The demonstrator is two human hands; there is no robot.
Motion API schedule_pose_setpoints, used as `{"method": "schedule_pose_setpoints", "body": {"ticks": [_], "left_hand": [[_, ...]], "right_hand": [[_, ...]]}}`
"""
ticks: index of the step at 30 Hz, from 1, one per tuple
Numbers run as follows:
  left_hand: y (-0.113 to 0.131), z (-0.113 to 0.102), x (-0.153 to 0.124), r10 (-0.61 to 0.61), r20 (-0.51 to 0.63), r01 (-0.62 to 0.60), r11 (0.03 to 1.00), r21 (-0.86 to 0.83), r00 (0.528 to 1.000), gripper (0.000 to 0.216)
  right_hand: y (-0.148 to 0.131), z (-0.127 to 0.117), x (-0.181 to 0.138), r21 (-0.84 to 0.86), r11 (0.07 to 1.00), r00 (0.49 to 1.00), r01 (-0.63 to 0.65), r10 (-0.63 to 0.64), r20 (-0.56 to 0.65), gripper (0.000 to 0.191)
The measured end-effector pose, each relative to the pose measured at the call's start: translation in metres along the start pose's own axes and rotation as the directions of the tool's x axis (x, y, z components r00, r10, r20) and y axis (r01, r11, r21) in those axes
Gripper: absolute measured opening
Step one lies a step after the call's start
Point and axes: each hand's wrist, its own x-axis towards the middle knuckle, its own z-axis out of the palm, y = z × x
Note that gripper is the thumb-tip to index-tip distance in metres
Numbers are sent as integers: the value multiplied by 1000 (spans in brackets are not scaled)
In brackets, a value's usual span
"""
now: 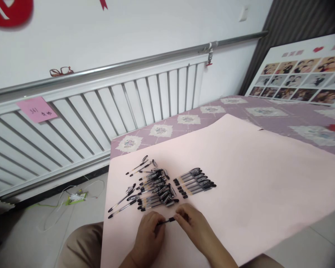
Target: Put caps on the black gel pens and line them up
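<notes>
Between my two hands, low over the pink sheet point(257, 178), a pen point(169, 220) lies nearly level. My left hand point(150, 230) is closed on one end of it. The fingers of my right hand point(190, 219) pinch the other end; whether a cap is in them is hidden. Just beyond my left hand is a jumbled pile of pens point(153, 188) with black grips and loose black caps among them. To its right, capped pens point(195, 182) lie side by side in a neat row.
A purple patterned cloth point(188, 119) shows around the sheet. Behind stands a white radiator point(134, 100) with glasses point(61, 71) on the pipe above and a pink note point(37, 109). A photo board point(301, 74) leans at right. A power strip point(76, 198) lies on the floor.
</notes>
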Motion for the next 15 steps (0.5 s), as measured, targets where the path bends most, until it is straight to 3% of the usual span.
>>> {"method": "schedule_pose_setpoints", "body": {"ticks": [7, 15], "left_hand": [[2, -1, 0, 8, 6, -8, 1000, 17, 1000, 18], [1, -1, 0, -9, 7, 9, 1000, -8, 1000, 17]], "right_hand": [[3, 3, 2, -102, 995, 1000, -24, 24, -1, 35], [2, -3, 2, 114, 993, 1000, -17, 17, 2, 19]]}}
